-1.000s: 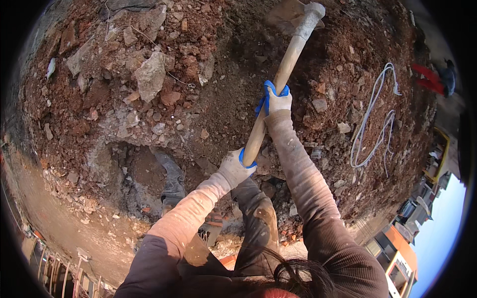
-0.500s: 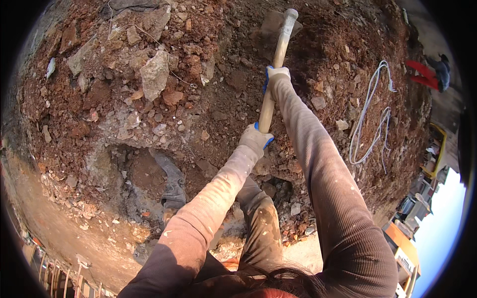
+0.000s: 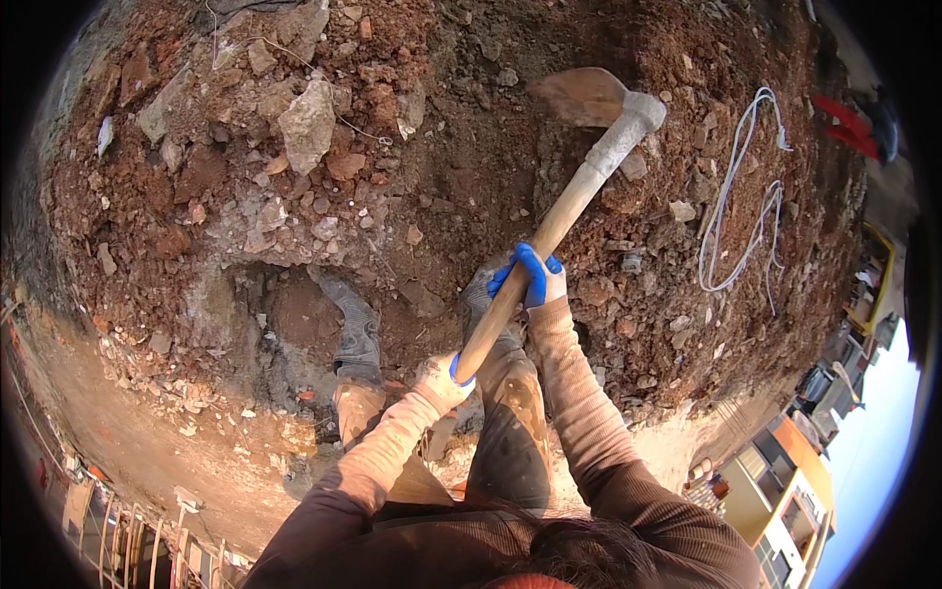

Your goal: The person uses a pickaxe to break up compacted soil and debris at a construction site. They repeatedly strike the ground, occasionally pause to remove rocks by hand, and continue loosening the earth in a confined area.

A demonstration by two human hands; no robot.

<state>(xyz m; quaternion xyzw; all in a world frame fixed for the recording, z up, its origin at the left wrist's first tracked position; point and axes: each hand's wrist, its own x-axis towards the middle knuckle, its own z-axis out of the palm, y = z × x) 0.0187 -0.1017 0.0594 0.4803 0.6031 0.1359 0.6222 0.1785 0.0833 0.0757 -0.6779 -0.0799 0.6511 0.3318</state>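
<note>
A hoe (image 3: 564, 211) with a thick wooden handle slants from near my body up to the far right. Its broad, rust-brown blade (image 3: 581, 96) points left, slightly blurred, over the dug soil; I cannot tell whether it touches the ground. My left hand (image 3: 447, 381), in a pale glove with blue on the palm side, grips the handle's near end. Farther up the handle, my right hand (image 3: 531, 277) is wrapped round it, blue glove fingers showing. Both my boots stand in the broken ground, the left boot (image 3: 351, 319) beside a hollow.
A large pale rock (image 3: 307, 126) lies among rubble at the far left. On the right slope rests a loop of white cord (image 3: 728, 211). Something red (image 3: 846, 128) shows at the far right edge. Thin wire (image 3: 343, 120) trails past the rock.
The hoe has come back toward me, with both hands nearer my body. Its head has swung right, and the blade now shows side-on to the left. Both hands keep their grip.
</note>
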